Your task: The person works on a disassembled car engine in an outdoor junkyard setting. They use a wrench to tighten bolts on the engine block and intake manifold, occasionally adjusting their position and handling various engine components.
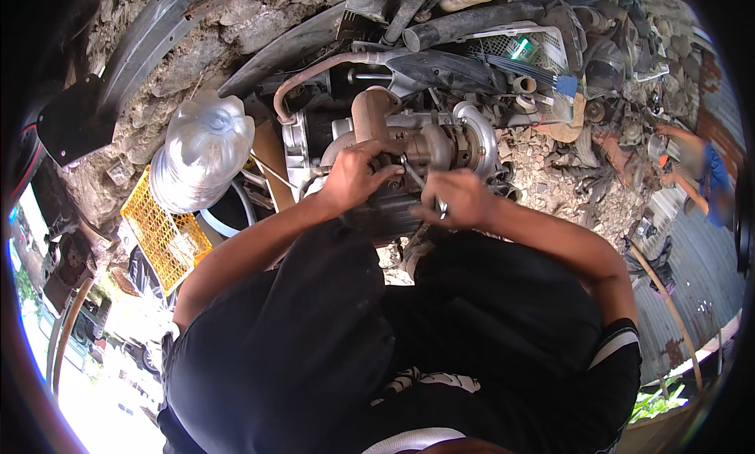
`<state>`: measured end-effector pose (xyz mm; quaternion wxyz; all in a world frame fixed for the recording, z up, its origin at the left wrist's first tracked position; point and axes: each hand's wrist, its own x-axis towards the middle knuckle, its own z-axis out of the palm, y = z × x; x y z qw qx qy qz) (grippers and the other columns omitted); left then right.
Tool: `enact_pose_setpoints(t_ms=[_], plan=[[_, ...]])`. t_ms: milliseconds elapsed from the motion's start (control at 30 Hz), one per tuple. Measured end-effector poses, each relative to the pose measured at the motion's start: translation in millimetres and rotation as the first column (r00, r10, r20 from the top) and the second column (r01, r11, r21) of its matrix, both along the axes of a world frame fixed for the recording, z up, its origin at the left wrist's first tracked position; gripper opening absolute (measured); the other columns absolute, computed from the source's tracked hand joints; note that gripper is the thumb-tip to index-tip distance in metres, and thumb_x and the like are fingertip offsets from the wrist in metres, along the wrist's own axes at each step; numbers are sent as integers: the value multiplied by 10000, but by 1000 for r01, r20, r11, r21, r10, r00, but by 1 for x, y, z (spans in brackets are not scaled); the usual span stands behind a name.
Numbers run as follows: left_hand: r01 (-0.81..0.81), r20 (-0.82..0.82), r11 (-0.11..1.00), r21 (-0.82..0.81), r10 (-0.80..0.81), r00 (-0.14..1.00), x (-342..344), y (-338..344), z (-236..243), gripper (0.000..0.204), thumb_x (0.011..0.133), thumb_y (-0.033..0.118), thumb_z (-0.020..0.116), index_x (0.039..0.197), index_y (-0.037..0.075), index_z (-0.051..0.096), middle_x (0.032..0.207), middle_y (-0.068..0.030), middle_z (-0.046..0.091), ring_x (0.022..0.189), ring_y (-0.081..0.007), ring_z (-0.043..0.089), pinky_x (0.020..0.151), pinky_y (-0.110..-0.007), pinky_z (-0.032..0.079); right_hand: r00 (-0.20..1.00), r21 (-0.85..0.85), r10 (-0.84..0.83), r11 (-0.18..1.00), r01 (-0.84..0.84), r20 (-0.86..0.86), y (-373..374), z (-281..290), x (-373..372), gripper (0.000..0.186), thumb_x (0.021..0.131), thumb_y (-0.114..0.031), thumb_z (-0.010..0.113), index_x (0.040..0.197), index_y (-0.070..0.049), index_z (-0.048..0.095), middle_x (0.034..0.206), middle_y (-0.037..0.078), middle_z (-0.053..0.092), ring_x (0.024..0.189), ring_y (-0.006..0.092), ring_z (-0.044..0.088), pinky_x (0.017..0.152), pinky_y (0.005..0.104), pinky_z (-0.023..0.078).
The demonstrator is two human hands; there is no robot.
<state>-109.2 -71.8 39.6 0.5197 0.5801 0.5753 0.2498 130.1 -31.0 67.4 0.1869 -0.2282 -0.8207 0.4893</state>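
Observation:
In front of my knees sits an engine assembly with a silver, snail-shaped turbocharger housing point(485, 133) and a rusty pipe elbow point(371, 117). My right hand point(460, 198) is closed around a slim metal wrench point(414, 173). One end of the wrench meets the assembly beside the rusty housing; the other pokes out below my fist. Right by that upper end, my left hand point(358, 177) presses its bent fingers and thumb against the assembly. Whatever lies between those fingertips is hidden. A ribbed dark part point(381, 216) shows below both hands.
A large clear plastic bottle point(208, 143) and a yellow crate point(161, 230) stand at my left. Behind the assembly lie a curved rusty pipe point(314, 72), black hoses point(472, 25) and a white basket point(550, 45). Far right, another person's arm point(683, 135) reaches toward metal parts.

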Motion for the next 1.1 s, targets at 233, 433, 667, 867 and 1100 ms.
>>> enact_pose_setpoints(t_ms=[233,433,667,867,1100], plan=[[-61,25,998,12,61,998,1,-11,-10,306,862,160,784,1129,34,704,1075,-156,720,982,-339,697,841,-406,545,988,12,96,995,-96,-124,24,-2,0,294,868,-232,799,785,-66,571,717,74,615,599,257,647,567,360,539],[-35,73,999,12,34,997,-1,-2,-9,299,852,128,778,1132,45,715,1068,-166,721,978,-365,690,846,-409,545,928,-557,-342,746,364,148,16,8,-9,270,949,-248,695,810,-47,581,730,93,661,604,243,677,573,347,535],[72,101,995,67,-78,992,-10,9,-16,287,837,141,783,1113,80,733,1025,-142,742,928,-344,710,824,-410,557,977,-461,-186,861,214,106,42,16,-27,343,1019,-311,619,829,-28,581,681,79,634,530,164,663,518,307,499],[112,6,993,41,-112,994,-11,8,-24,273,816,153,805,1071,75,747,1056,-134,741,947,-334,712,843,-401,559,927,-693,-290,617,372,239,61,0,-35,426,1057,-421,541,930,-21,609,594,-23,488,482,68,537,454,240,398],[122,-27,989,80,-120,992,-12,10,-29,267,793,230,826,1035,129,780,1010,-101,732,915,-326,710,840,-412,559,843,-817,-371,282,502,390,73,-4,-58,350,1036,-404,595,942,-67,593,687,-34,463,539,74,492,497,261,384]])
